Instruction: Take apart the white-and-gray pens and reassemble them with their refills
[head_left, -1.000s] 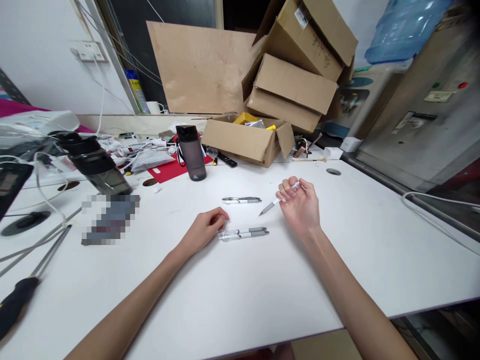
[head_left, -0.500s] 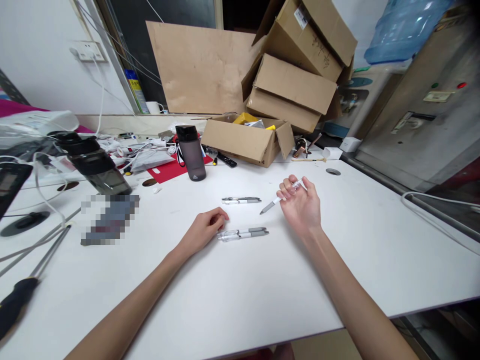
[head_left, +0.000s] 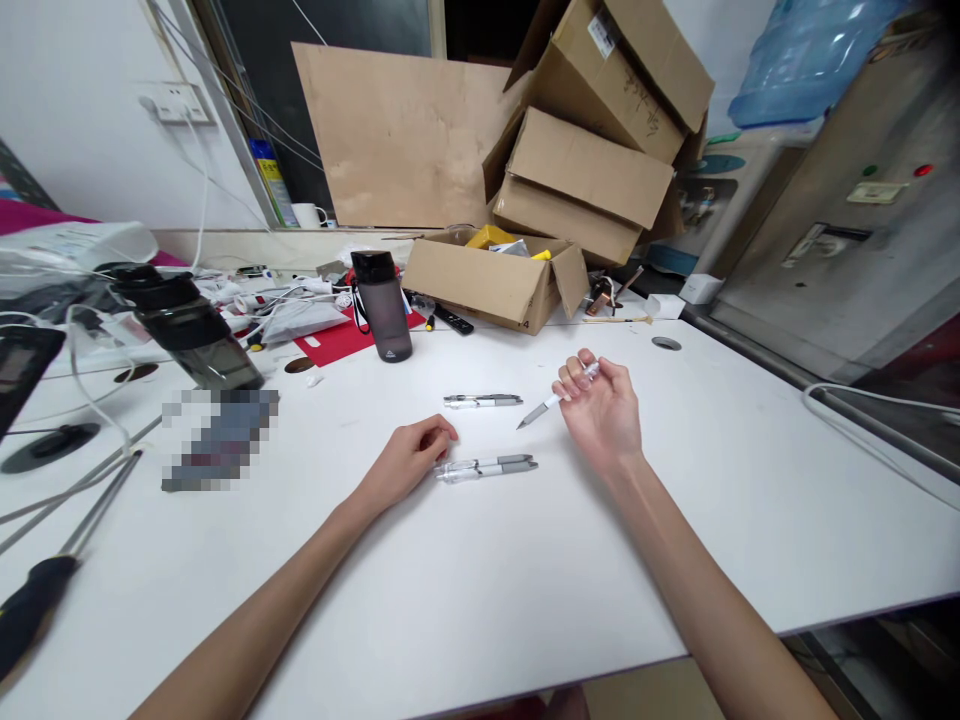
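On the worktop (head_left: 480, 590), the left hand (head_left: 411, 458) rests left of centre in the frame, its fingers loosely curled and nothing visible in its grasp; whether it bears on the left ends of the near pair of pens (head_left: 489, 468) cannot be told. That pair lies side by side at mid-frame, long axes almost level, grey ends towards the frame's right. Right of centre, the right hand (head_left: 604, 420) is turned palm up with its fingers folded shut around the held pen (head_left: 550, 404), which is raised off the worktop. The held pen's long axis runs diagonally, its grey tip towards the lower left and its rear end towards the upper right. The step in hand is judged to be holding this pen clear; any further move calls for a steady finger grip and clearance from the pens lying nearby. Beyond the near pair lie the far pens (head_left: 482, 400), almost level, count uncertain. Farther back stand an upright dark bottle (head_left: 386, 315) and an open cardboard box (head_left: 472, 282).
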